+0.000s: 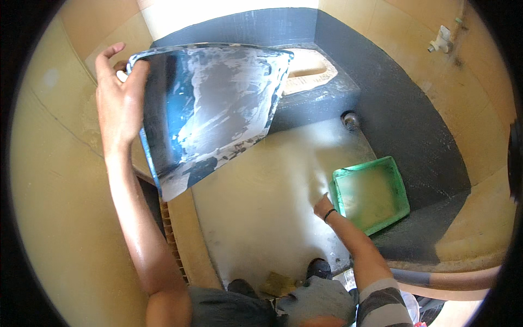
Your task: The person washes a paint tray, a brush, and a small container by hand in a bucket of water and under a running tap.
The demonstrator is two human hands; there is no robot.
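Note:
My left hand point(122, 101) is raised at the upper left, fingers and thumb gripping the top left corner of a large flat panel point(218, 103). The panel hangs tilted, dark and blue, with a blue edge and pale streaky smears over its glossy surface. Low over the wet floor, my right hand point(323, 205) is beside the left wall of a green plastic tub point(404, 188), with a black band on the wrist. Cloudy liquid fills the tub. The right fingers are too small and blurred to read, and whether they touch the tub is unclear.
A cream squat toilet point(318, 82) sits on a dark raised step, partly behind the panel. A round drain opening point(350, 121) is by the step. The wall bears a tap point(441, 41) at upper right. My shoes point(318, 268) stand on the wet, pale floor point(256, 201).

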